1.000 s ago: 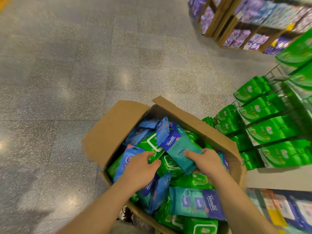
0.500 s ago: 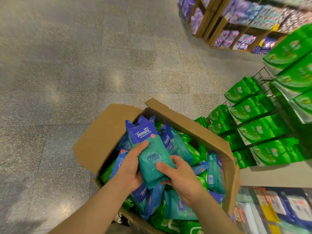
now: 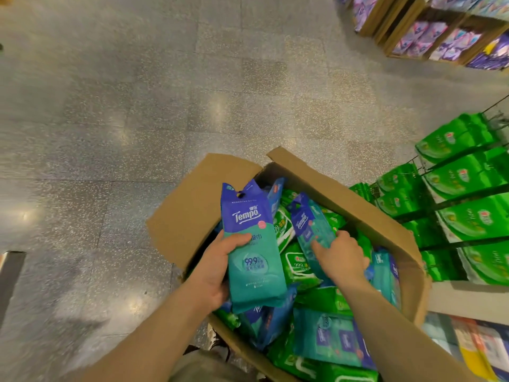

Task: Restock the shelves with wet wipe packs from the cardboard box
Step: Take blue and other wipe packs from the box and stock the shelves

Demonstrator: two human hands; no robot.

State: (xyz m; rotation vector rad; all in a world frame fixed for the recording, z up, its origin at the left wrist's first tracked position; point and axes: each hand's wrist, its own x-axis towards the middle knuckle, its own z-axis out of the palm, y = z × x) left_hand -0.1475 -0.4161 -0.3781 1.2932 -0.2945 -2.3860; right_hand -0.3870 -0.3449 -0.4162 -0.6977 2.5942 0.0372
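Floor [image 3: 137, 119]: grey speckled tiles, w/ glare spots, filling most of the view. Shelf rack [image 3: 465, 295], right edge: wire tiers of green packs [image 3: 462, 177], round red logo on each, text too blurred to read; lower tier shows mixed-colour packs, unreadable. Wooden shelves [image 3: 385, 26], top right: purple/pink packs, print illegible.

Cardboard box [image 3: 192, 210]: open, flaps up, centre-bottom, just left of the rack; holds a loose heap of wet wipe packs in green, teal and blue. Green box packs [image 3: 298, 267] carry "999" plus Chinese characters.

Left hand [image 3: 213, 274]: fingers behind, thumb across the front, grasping a teal pack [image 3: 254, 268] raised upright above the box's left side. Pack top is a blue band w/ hang hole, white "Tempo" logo, small pink dot; below, "99.9%" in a pale bubble, w/ Chinese text I can't make out.

Right hand [image 3: 341, 257]: down in the box, fingers curled round the lower end of a second teal pack [image 3: 311, 227], tilted, also marked "Tempo"; finer print blurred.
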